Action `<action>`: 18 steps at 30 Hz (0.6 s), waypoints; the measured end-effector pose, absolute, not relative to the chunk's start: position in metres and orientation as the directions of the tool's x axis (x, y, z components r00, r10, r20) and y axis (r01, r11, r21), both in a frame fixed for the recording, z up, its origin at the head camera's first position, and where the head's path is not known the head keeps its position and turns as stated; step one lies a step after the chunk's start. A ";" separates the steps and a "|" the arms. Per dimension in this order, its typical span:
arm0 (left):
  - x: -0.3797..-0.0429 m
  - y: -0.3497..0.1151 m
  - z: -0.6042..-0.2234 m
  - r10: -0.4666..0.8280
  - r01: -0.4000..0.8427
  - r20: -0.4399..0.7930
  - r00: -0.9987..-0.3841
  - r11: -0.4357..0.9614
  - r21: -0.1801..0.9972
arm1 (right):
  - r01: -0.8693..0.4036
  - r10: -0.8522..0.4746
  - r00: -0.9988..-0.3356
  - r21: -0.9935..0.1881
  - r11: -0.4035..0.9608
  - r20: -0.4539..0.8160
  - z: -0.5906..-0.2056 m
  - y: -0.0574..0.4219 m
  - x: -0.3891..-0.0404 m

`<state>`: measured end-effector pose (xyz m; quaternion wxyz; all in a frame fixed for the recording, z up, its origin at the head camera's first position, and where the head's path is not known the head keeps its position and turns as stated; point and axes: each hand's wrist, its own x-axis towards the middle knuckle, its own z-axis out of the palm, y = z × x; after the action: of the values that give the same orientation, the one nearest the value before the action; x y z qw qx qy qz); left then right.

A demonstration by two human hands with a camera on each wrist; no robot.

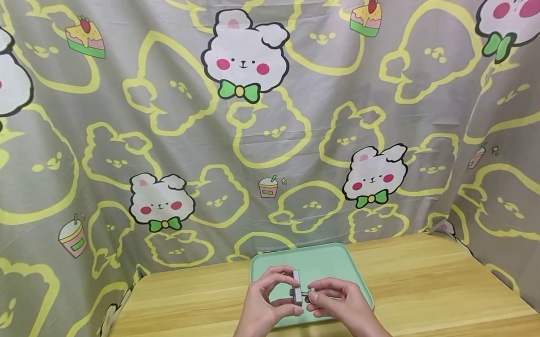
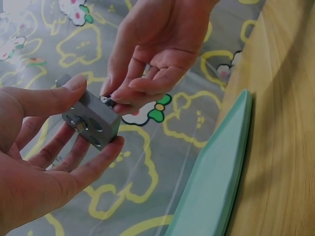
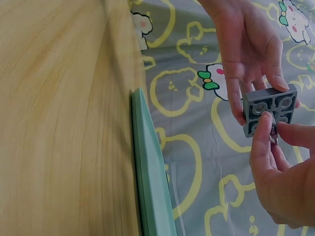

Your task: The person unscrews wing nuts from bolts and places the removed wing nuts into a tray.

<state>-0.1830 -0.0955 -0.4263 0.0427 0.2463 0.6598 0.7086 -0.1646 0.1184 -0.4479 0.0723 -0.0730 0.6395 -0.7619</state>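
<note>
Over the tray, my left hand (image 1: 265, 298) grips a small grey square block (image 1: 297, 284) by its edges, thumb on one side and fingertips on the opposite one. Round recesses show on the face turned to the right wrist camera, and round holes on the other face. A short metal stub (image 2: 78, 123) stands out of the block's face in the left wrist view. On the opposite side, my right hand (image 1: 343, 302) pinches a small metal part (image 2: 107, 102) close against the block between thumb and index finger. Fingertips cover most of that part, and I cannot tell its exact kind.
A mint-green tray (image 1: 343, 253) with a raised rim lies under both hands on the wood-grain table (image 1: 190, 305). Behind and on both sides of the table hangs a grey curtain (image 1: 268, 138) with cartoon prints.
</note>
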 end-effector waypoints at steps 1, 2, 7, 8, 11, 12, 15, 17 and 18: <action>-0.183 -0.096 -0.426 0.385 0.265 0.294 -0.875 -0.126 0.956 | 0.011 -0.202 -0.979 -0.986 -0.166 0.024 -0.448 0.118 -0.165; -0.183 -0.096 -0.426 0.386 0.266 0.294 -0.874 -0.127 0.956 | 0.004 -0.200 -0.979 -0.987 -0.161 0.029 -0.449 0.118 -0.165; -0.184 -0.096 -0.427 0.386 0.259 0.291 -0.875 -0.133 0.957 | -0.072 -0.187 -0.977 -0.988 -0.138 0.098 -0.451 0.117 -0.165; -0.184 -0.096 -0.427 0.386 0.258 0.290 -0.876 -0.135 0.957 | -0.092 -0.185 -0.976 -0.986 -0.136 0.117 -0.451 0.116 -0.165; -0.184 -0.097 -0.426 0.387 0.252 0.286 -0.877 -0.137 0.958 | -0.167 -0.176 -0.967 -0.979 -0.116 0.185 -0.453 0.114 -0.165; -0.184 -0.097 -0.426 0.387 0.250 0.286 -0.877 -0.139 0.958 | -0.189 -0.169 -0.964 -0.976 -0.104 0.205 -0.453 0.114 -0.165; -0.184 -0.098 -0.426 0.390 0.244 0.285 -0.875 -0.152 0.958 | -0.270 -0.151 -0.949 -0.961 -0.064 0.277 -0.453 0.112 -0.164; -0.185 -0.098 -0.426 0.393 0.243 0.290 -0.872 -0.167 0.956 | -0.312 -0.133 -0.940 -0.949 -0.031 0.314 -0.453 0.110 -0.163; -0.185 -0.099 -0.426 0.395 0.243 0.294 -0.870 -0.174 0.954 | -0.340 -0.126 -0.932 -0.940 -0.012 0.339 -0.454 0.110 -0.162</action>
<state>-0.1850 -0.0989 -0.4260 0.0526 0.2491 0.6404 0.7246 -0.1624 0.1096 -0.4536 -0.0772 -0.1668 0.6985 -0.6916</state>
